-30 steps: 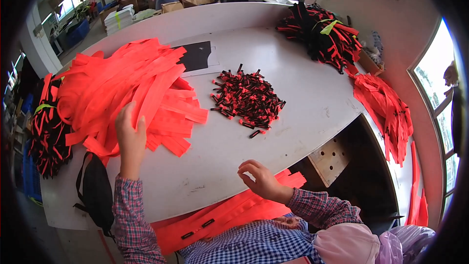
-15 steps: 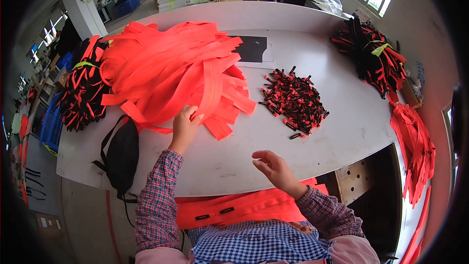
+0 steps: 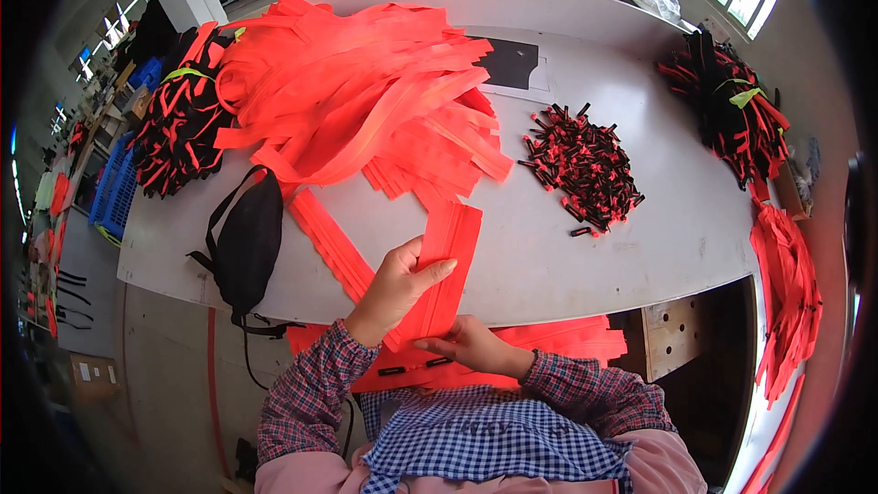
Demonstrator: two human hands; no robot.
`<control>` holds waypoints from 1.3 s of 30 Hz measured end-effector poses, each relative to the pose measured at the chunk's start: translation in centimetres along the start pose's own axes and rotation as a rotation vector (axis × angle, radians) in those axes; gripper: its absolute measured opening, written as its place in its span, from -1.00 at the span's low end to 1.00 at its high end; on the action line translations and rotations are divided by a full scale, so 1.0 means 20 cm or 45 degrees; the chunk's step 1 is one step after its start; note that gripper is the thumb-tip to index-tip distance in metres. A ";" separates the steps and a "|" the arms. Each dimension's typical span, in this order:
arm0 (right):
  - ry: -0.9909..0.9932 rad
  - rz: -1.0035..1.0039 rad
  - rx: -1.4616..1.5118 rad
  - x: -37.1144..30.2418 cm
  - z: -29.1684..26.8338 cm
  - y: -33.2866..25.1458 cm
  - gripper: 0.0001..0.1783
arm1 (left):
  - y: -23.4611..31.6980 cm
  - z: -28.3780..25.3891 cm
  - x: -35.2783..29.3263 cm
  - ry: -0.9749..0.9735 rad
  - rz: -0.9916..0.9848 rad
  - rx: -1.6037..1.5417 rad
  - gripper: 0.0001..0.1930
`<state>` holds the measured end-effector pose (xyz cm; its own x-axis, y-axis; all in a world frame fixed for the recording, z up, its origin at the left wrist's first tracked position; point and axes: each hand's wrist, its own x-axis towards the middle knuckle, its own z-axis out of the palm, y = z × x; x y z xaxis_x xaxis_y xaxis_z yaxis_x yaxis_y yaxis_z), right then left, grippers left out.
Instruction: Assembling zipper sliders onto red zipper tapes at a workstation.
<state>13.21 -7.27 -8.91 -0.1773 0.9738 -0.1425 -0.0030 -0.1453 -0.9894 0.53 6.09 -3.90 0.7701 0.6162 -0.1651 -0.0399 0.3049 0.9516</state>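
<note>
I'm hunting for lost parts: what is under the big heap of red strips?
The white tabletop shows around the heap of red strips, and a black sheet lies at its right edge. Anything beneath the heap is covered and cannot be seen.

Red strip point(image 3: 453, 238), aslant over table edge point(image 3: 594, 314)

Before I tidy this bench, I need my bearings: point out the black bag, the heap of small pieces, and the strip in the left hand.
Black bag point(image 3: 251, 245): head view, middle of its body.
Heap of small pieces point(image 3: 585, 170): head view, its centre.
Held red strip point(image 3: 441, 297): head view, its flat face.
</note>
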 end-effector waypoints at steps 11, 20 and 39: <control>0.400 -0.247 -0.054 -0.10 -0.30 -0.29 -0.77 | -0.01 0.23 -0.19 0.085 0.287 0.242 -0.71; 0.387 -0.241 -0.253 -0.18 -0.18 -0.34 -0.80 | 0.00 0.23 -0.21 0.310 0.912 0.934 -0.83; 0.549 -0.042 0.620 -0.12 -0.09 -0.29 -0.76 | -0.04 0.25 -0.26 0.065 0.875 0.653 -0.91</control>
<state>15.49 -8.42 -2.92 0.2410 0.9473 -0.2113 -0.4654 -0.0783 -0.8817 -0.27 -1.02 -2.48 0.6502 0.5797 0.4910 -0.1846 -0.5063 0.8423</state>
